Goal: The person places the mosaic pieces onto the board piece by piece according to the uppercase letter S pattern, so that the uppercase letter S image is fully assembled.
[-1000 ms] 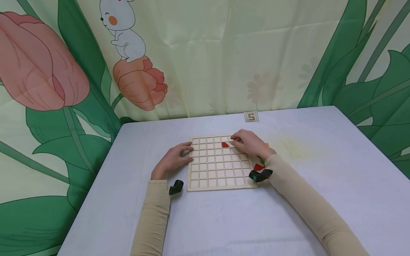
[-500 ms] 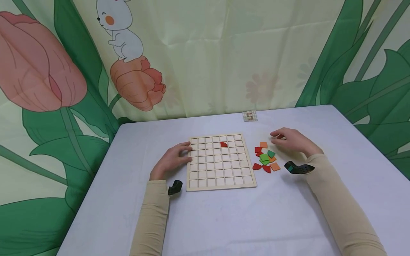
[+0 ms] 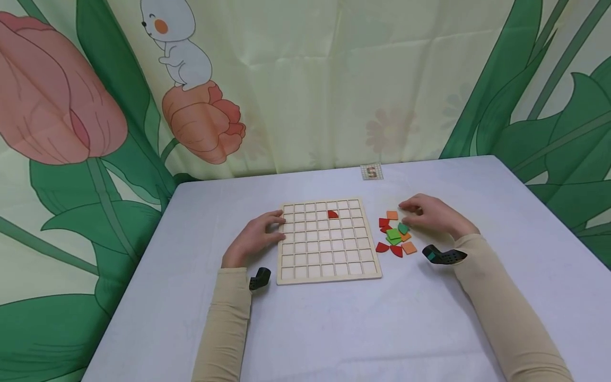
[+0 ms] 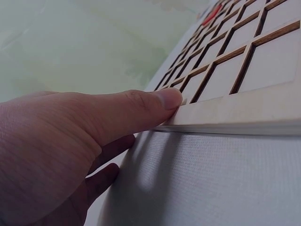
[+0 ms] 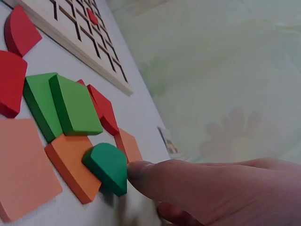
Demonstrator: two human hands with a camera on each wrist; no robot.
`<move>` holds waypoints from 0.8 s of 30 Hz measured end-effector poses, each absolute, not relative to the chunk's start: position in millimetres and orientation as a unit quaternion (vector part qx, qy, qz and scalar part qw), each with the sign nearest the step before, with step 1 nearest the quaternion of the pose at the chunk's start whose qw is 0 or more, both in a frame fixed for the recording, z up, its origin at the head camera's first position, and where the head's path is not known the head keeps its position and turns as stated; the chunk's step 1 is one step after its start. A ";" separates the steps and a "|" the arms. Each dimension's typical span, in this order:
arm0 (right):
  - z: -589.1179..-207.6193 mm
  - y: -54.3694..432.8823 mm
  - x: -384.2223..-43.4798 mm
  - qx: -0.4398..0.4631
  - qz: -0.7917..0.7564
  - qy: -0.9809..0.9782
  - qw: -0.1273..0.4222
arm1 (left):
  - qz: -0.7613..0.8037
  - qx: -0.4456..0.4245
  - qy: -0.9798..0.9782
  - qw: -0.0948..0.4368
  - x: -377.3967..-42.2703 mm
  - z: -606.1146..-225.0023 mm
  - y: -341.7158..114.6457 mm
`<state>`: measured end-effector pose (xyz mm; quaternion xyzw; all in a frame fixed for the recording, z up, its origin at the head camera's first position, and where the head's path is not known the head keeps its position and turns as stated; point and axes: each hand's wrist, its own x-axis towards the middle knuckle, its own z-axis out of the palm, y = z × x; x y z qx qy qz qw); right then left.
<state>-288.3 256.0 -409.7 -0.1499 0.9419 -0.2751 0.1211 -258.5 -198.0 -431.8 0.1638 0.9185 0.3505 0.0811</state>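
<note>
A pale wooden grid board (image 3: pixel 326 246) lies on the table, with one red quarter-round piece (image 3: pixel 333 214) in an upper cell. My left hand (image 3: pixel 253 239) is at the board's left edge; in the left wrist view its thumb (image 4: pixel 167 99) touches the rim. Right of the board is a small pile of wooden pieces: light green squares (image 3: pixel 393 235), orange squares (image 3: pixel 409 248) and red pieces (image 3: pixel 396 251). My right hand (image 3: pixel 434 215) is low at the pile's right side, fingers bent. Its thumb (image 5: pixel 146 175) is against or just beside a dark green rounded piece (image 5: pixel 107 165), which rests on an orange one.
A small card (image 3: pixel 372 171) with a grid pattern lies at the table's back edge. Behind the table hangs a curtain (image 3: pixel 305 106) printed with flowers. A white cloth (image 3: pixel 305 329) covers the table. Black wrist cameras sit below both hands.
My right hand has moved off the board to the right, uncovering the pile, then lowered toward the dark green piece. The red piece stays in its cell, and the left hand keeps its place.
</note>
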 end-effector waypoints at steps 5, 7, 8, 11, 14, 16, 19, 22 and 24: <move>-410.2 247.2 -288.9 -0.179 -0.283 0.936 0.108 | 0.351 0.164 0.918 0.079 -258.3 -429.7 -199.1; -410.9 244.2 -289.5 -0.186 -0.287 0.934 0.105 | 0.352 0.164 0.918 0.078 -258.3 -429.3 -199.4; -411.5 242.7 -289.8 -0.188 -0.288 0.933 0.104 | 0.353 0.164 0.918 0.078 -258.2 -429.1 -199.4; -413.3 239.3 -290.5 -0.188 -0.293 0.932 0.103 | 0.356 0.169 0.916 0.076 -257.8 -429.6 -199.4; -415.8 237.3 -291.7 -0.183 -0.295 0.933 0.098 | 0.362 0.169 0.914 0.076 -257.5 -431.4 -199.2; -417.6 236.8 -292.7 -0.183 -0.294 0.934 0.094 | 0.363 0.169 0.913 0.076 -257.7 -432.4 -199.1; -420.9 237.4 -294.4 -0.181 -0.293 0.935 0.088 | 0.364 0.169 0.913 0.075 -257.8 -432.2 -198.5; -424.1 238.3 -295.4 -0.180 -0.295 0.935 0.084 | 0.362 0.171 0.913 0.074 -258.2 -431.3 -198.4; -425.4 238.6 -295.7 -0.179 -0.297 0.934 0.081 | 0.359 0.171 0.914 0.075 -258.2 -430.3 -198.6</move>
